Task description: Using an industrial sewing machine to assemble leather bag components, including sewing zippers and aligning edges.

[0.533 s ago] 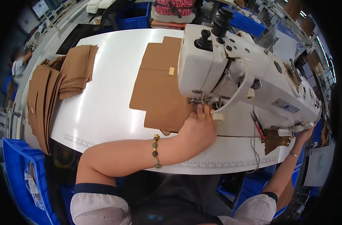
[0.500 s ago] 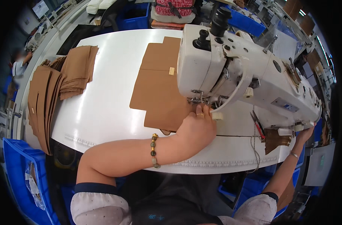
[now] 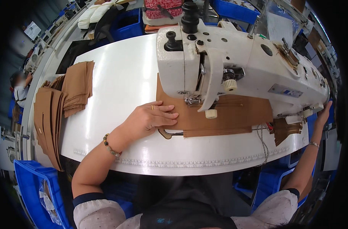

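A white sewing machine [image 3: 250,65] stands over a brown fabric panel [image 3: 219,116], which lies under the presser foot [image 3: 193,101] and runs to the right beneath the machine's arm. My left hand [image 3: 153,119] rests flat with fingers stretched on the panel's left end, left of the foot, holding nothing. Far to the right, my right hand [image 3: 324,112] touches the machine's right end; its fingers are mostly hidden. Below the panel's front edge, a small brown curved-edged piece [image 3: 165,133] shows on the table. The needle tip is too small to make out.
Stacked brown fabric pieces [image 3: 50,118] lie at the table's left, beside another brown stack [image 3: 78,86]. A dark brown scrap [image 3: 286,131] and a grey cord [image 3: 264,143] lie at right. Blue bins [image 3: 36,170] flank the table. A ruler strip [image 3: 174,164] follows the front edge.
The brown panel has turned and now stretches rightward under the machine's arm, covering most of the red scissors. My left hand has moved from beside the foot to the left. The view has shifted.
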The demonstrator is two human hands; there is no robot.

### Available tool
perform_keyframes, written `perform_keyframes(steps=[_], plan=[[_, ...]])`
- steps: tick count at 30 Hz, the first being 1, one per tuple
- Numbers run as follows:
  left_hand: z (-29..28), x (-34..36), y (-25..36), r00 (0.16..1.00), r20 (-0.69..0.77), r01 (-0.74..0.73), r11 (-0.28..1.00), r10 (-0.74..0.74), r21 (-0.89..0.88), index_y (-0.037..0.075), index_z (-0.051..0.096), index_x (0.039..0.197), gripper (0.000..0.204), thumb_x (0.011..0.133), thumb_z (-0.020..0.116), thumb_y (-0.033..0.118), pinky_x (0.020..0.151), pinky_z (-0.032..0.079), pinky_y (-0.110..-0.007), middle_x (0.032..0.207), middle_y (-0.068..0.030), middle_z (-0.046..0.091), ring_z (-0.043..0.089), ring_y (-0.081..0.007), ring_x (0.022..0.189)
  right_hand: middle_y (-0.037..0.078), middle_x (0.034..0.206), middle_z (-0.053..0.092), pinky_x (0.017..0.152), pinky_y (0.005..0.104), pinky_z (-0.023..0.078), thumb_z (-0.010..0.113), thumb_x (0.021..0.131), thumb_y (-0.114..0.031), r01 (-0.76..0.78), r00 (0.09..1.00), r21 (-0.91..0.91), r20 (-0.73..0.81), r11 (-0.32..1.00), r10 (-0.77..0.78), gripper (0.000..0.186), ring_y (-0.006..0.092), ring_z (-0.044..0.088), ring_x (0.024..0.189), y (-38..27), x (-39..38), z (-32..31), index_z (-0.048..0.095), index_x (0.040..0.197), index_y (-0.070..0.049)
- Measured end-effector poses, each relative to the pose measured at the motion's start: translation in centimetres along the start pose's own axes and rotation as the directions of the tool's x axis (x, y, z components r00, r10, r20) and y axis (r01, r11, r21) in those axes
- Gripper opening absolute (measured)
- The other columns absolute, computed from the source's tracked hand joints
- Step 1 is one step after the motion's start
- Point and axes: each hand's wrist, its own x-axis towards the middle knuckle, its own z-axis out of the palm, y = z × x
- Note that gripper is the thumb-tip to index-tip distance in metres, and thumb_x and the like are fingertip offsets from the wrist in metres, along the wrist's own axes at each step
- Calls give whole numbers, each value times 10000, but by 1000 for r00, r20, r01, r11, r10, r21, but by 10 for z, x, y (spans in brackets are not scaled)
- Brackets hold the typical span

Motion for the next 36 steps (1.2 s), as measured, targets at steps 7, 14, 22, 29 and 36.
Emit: perform_keyframes(steps=[7, 14, 22, 29, 36], plan=[[-2, -1, 3, 998, 31, 56, 998, -55, -24, 125, 791, 1139, 432, 759, 716, -66, 1189, 402, -471, 1265, -31, 740, 594, -253, 1347, 107, 1328, 657, 988, 342, 521, 561, 1038, -528, 66, 984, -482, 175, 874, 22, 627, 203, 674, 1118, -57, 47, 27, 629, 1378, -6], [-10, 10, 43, 1000, 24, -6, 954, -2, 299, 84, 764, 1171, 453, 732, 707, -10, 967, 548, -428, 1243, -83, 745, 707, -229, 1003, 119, 1407, 605, 1046, 327, 475, 535, 1067, -490, 11, 994, -64, -107, 998, -17, 670, 197, 614, 1226, 40, -45, 9, 490, 1500, 20], [43, 59, 83, 967, -11, -200, 789, 253, 581, -45, 714, 1154, 416, 765, 673, 98, 821, 604, -332, 1205, -159, 718, 706, -203, 907, 115, 1298, 658, 979, 310, 512, 567, 1060, -458, -37, 991, -294, 112, 955, 72, 603, 171, 652, 1122, -53, 30, 29, 581, 1431, 17], [53, 66, 73, 980, -90, -69, 730, 176, 680, -68, 694, 1195, 481, 749, 646, 104, 772, 610, -354, 921, -165, 738, 718, -244, 739, 89, 1319, 644, 1001, 305, 482, 514, 1093, -391, 159, 985, 8, -75, 987, -158, 478, 161, 616, 1182, 54, -37, 11, 609, 1382, -23], [51, 66, 68, 996, -17, -55, 748, 88, 662, -58, 687, 1221, 505, 741, 646, 96, 602, 560, -323, 806, -129, 721, 699, -245, 667, 59, 1127, 708, 924, 296, 495, 500, 1074, -501, 458, 873, -752, 280, 474, -400, 552, 153, 649, 1006, -29, 18, -27, 712, 1223, -13]])
